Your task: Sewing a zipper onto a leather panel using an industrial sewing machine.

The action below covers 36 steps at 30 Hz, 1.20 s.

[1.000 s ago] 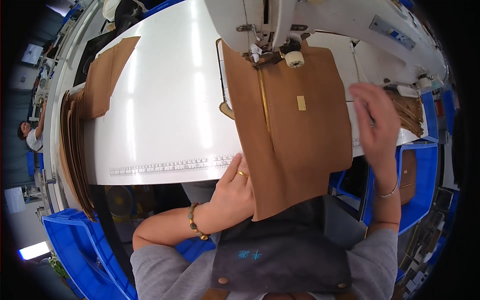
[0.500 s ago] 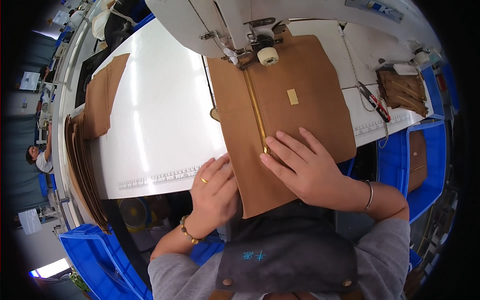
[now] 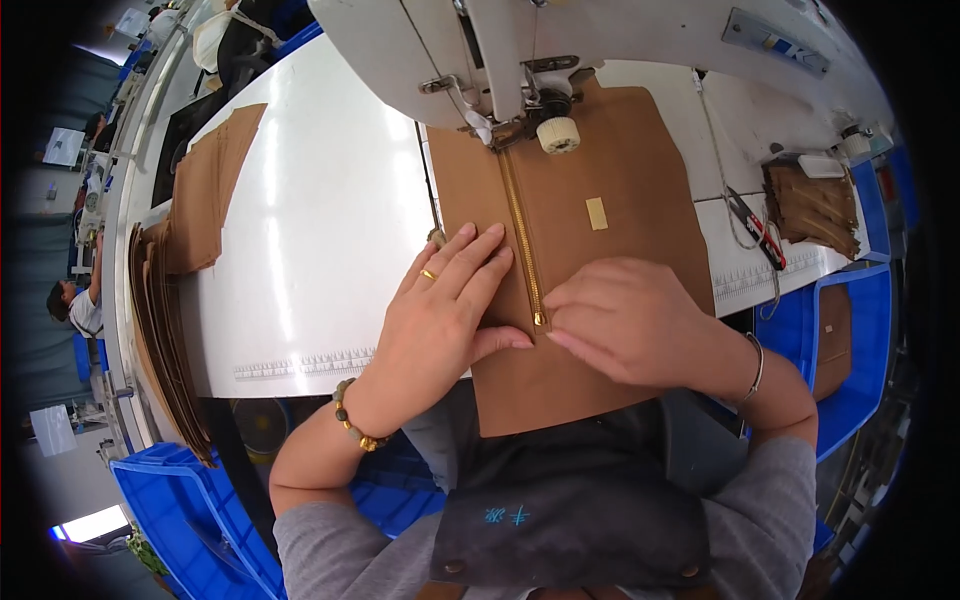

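A brown fabric panel (image 3: pixel 650 150) with a gold-toothed zipper (image 3: pixel 523 225) set into it lies under the sewing machine head (image 3: pixel 505 125). The zipper's upper end runs up to the presser foot area. My left hand (image 3: pixel 440 310) lies flat on the panel just left of the zipper, fingers stretched toward the machine, thumb near the zipper's lower end. Right of that end, my right hand (image 3: pixel 625 320) rests with fingers curled together; whatever its fingertips grip is hidden. The gold zipper pull (image 3: pixel 540 319) shows between the two hands. A small beige patch (image 3: pixel 597 213) sits on the panel.
Stacked brown pieces (image 3: pixel 165 340) hang over the table's left edge. At right lie red-and-black thread snips (image 3: pixel 757 232), a cord and a bundle of brown pieces (image 3: pixel 815 210). Blue bins (image 3: pixel 855 400) stand at both sides below the white table (image 3: pixel 300 230).
My left hand has moved up and right from the panel's edge onto the fabric beside the zipper. The fingers of my right hand have curled in from lying spread. The view has shifted slightly.
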Each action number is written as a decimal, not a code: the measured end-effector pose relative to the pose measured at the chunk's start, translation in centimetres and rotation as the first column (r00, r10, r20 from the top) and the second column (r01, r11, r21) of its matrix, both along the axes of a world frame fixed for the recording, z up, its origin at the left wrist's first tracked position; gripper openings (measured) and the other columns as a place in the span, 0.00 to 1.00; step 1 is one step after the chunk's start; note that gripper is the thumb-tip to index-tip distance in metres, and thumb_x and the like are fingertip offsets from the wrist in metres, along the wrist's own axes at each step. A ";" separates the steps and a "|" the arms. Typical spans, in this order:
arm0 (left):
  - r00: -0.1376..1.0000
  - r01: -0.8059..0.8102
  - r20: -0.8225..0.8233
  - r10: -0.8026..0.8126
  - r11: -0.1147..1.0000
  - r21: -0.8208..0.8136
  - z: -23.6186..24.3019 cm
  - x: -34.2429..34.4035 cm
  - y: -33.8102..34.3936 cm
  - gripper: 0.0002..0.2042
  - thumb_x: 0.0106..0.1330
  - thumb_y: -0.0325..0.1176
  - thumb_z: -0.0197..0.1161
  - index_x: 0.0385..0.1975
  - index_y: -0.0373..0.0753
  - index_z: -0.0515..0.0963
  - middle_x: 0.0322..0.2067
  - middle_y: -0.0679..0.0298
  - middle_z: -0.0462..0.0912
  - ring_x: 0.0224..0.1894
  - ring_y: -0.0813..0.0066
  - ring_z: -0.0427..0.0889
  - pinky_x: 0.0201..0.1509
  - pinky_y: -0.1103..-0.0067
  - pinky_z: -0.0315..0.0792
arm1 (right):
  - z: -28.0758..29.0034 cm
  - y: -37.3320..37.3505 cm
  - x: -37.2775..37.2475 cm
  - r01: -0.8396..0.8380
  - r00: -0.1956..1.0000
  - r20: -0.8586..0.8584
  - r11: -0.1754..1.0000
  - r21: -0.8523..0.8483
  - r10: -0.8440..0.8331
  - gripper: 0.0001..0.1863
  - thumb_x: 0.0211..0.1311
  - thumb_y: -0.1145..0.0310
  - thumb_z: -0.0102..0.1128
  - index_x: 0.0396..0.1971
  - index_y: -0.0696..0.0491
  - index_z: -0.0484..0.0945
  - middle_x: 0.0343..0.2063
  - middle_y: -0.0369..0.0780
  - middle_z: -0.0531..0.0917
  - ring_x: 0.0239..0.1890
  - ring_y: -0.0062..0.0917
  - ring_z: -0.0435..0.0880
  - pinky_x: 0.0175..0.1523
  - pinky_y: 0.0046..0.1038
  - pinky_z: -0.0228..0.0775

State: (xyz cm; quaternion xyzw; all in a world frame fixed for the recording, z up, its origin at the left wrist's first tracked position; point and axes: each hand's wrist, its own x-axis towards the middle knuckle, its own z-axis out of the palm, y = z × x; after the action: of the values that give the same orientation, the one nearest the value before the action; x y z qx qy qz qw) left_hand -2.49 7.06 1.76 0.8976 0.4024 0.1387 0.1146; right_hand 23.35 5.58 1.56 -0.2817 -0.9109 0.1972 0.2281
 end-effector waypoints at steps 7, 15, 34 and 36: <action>0.997 0.000 0.073 0.000 1.000 0.003 -0.7 -0.2 0.2 0.41 0.53 0.54 0.75 0.64 0.32 0.76 0.67 0.55 0.76 0.70 0.50 0.74 0.72 0.58 0.70 | -0.5 2.9 -0.3 0.162 0.979 0.094 0.971 0.178 -0.181 0.41 0.47 0.44 0.73 0.55 0.59 0.80 0.58 0.43 0.80 0.62 0.39 0.77 0.71 0.46 0.67; 0.996 -0.005 0.093 0.004 1.000 0.003 -0.6 0.3 0.2 0.45 0.51 0.52 0.75 0.67 0.30 0.73 0.67 0.53 0.76 0.68 0.49 0.76 0.71 0.62 0.72 | -0.1 3.1 -0.5 0.087 0.978 0.162 0.967 0.240 -0.129 0.43 0.44 0.42 0.73 0.54 0.62 0.80 0.56 0.44 0.80 0.62 0.37 0.76 0.72 0.45 0.66; 0.997 0.002 -0.076 0.005 0.996 0.093 0.7 0.9 2.2 0.44 0.48 0.58 0.73 0.64 0.36 0.77 0.67 0.62 0.77 0.64 0.59 0.77 0.72 0.60 0.68 | -0.1 4.5 -0.2 0.094 0.959 0.234 0.960 0.263 -0.159 0.45 0.46 0.40 0.72 0.57 0.61 0.81 0.61 0.43 0.80 0.64 0.36 0.76 0.74 0.47 0.64; 0.994 -0.015 -0.109 0.028 0.993 0.114 0.5 0.9 2.8 0.44 0.47 0.59 0.74 0.64 0.38 0.78 0.66 0.64 0.78 0.62 0.59 0.78 0.72 0.56 0.66 | -0.4 5.2 -0.2 0.100 0.955 0.241 0.956 0.276 -0.170 0.45 0.46 0.39 0.72 0.58 0.60 0.81 0.62 0.43 0.80 0.65 0.36 0.76 0.74 0.47 0.64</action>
State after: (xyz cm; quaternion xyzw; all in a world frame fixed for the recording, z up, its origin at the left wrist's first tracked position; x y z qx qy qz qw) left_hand -1.57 9.88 2.29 0.9045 0.4093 0.1127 0.0399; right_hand 23.17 10.73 1.19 -0.3350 -0.9294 0.0204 0.1535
